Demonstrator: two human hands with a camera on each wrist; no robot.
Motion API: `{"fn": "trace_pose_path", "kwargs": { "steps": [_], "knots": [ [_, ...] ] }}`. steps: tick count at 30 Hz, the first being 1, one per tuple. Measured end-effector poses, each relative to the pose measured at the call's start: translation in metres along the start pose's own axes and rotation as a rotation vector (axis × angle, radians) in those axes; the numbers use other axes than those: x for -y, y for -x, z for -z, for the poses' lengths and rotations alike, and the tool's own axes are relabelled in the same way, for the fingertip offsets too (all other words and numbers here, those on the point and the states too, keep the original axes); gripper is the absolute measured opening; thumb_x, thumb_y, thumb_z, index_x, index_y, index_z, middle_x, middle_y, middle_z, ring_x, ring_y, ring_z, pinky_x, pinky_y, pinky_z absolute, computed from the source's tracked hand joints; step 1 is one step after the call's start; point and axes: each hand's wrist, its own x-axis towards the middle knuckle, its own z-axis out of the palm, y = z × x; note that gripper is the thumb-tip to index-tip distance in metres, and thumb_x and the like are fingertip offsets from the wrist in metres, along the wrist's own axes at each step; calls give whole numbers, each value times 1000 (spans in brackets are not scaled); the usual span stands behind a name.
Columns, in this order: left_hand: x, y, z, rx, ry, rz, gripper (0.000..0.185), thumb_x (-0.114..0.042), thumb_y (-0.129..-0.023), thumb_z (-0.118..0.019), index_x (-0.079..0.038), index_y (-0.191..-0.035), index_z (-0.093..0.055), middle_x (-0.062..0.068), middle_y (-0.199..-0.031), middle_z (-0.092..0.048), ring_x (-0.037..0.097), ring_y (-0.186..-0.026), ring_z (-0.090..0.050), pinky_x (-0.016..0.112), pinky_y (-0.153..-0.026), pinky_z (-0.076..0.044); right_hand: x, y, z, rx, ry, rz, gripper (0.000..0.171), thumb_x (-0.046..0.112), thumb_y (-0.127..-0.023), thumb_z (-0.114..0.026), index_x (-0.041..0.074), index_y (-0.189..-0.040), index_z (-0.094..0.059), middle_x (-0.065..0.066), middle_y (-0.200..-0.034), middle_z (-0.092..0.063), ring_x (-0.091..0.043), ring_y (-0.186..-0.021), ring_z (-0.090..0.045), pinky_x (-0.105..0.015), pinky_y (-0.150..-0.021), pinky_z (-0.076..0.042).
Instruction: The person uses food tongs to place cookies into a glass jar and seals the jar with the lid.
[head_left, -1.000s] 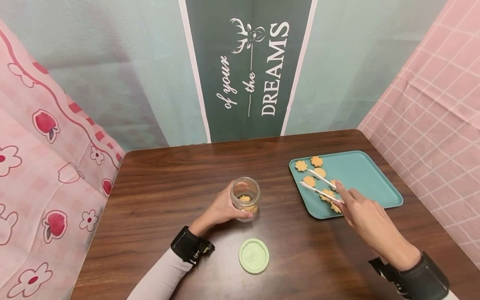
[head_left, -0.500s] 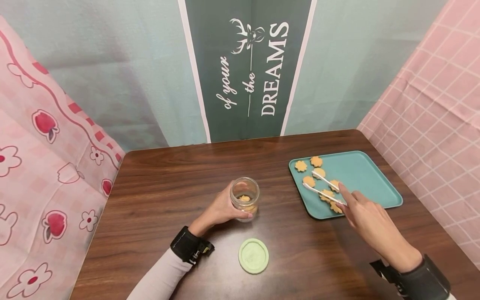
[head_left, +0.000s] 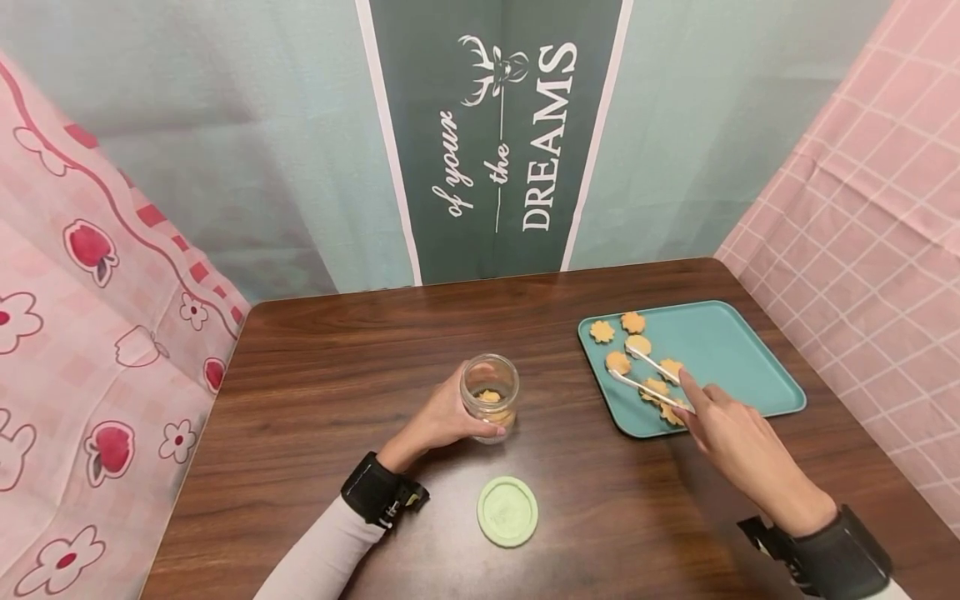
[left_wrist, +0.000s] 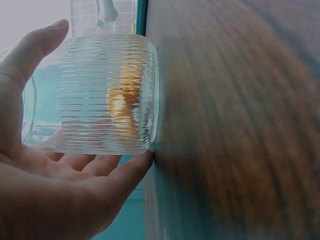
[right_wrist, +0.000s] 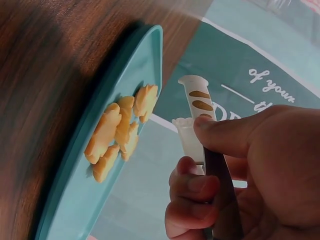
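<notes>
My left hand (head_left: 444,419) grips a ribbed glass jar (head_left: 491,397) that stands upright on the wooden table, with a few flower-shaped biscuits inside (left_wrist: 122,102). My right hand (head_left: 731,437) holds white tongs (head_left: 651,375) over the near left part of a teal tray (head_left: 742,358). The tong tips are spread on either side of a biscuit (head_left: 618,362), one of several flower biscuits on the tray. In the right wrist view my fingers (right_wrist: 220,140) pinch the tong handle (right_wrist: 197,120), with biscuits (right_wrist: 117,135) on the tray (right_wrist: 75,205) beyond.
A round light-green lid (head_left: 507,511) lies flat on the table in front of the jar. Pink patterned cloth hangs at the left (head_left: 90,333) and right (head_left: 862,233), and a green banner (head_left: 498,133) hangs behind the table.
My right hand has drawn the tongs slightly back and right, so their tips now bracket a biscuit nearer the tray's middle left. The left hand and jar have stayed still.
</notes>
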Motion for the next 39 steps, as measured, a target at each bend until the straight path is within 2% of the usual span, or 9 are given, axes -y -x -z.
{"fn": "trace_pose_path", "kwargs": {
  "steps": [3, 10, 20, 26, 32, 39],
  "knots": [
    [0, 0, 0, 0, 4, -5, 92, -16, -65, -102, -6, -143, -53, 10, -133, -68, 27, -124, -64, 51, -113, -46, -1, -1, -2, 16, -15, -15, 61, 1, -84, -85, -11, -138, -57, -9, -74, -54, -15, -52, -42, -33, -44, -32],
    [1, 0, 0, 3, 13, -9, 92, -15, -66, -102, -7, -143, -53, 10, -134, -68, 28, -125, -64, 51, -113, -46, -4, -3, -8, 32, -28, -16, 57, 0, -84, -83, -14, -133, -57, -13, -73, -55, -20, -53, -47, -37, -45, -36],
    [0, -1, 1, 4, 35, -9, 93, -14, -66, -102, -6, -144, -53, 11, -135, -67, 28, -126, -63, 51, -114, -45, -5, -5, -10, 58, -25, -18, 56, 1, -84, -85, -13, -130, -57, -8, -69, -50, -17, -53, -44, -35, -45, -35],
    [1, 0, 1, 5, 18, -7, 92, -15, -66, -102, -6, -143, -53, 10, -135, -67, 28, -126, -64, 51, -114, -45, -4, -8, -11, 166, -33, -81, 52, 7, -92, -80, -14, -132, -55, -11, -73, -54, -22, -57, -51, -41, -49, -42],
    [1, -1, 0, 6, 12, -7, 92, -15, -66, -102, -6, -143, -53, 11, -135, -67, 28, -125, -64, 51, -113, -45, -5, -13, -14, 245, -45, -122, 42, 9, -97, -75, -11, -126, -53, -8, -71, -51, -21, -58, -49, -40, -50, -41],
    [0, 0, 1, 5, 19, -7, 92, -15, -66, -102, -6, -144, -53, 11, -134, -67, 28, -125, -64, 52, -113, -46, -5, -18, -19, 272, -60, -126, 31, 9, -99, -73, -6, -117, -52, -6, -69, -48, -20, -58, -46, -37, -50, -38]
  ]
}}
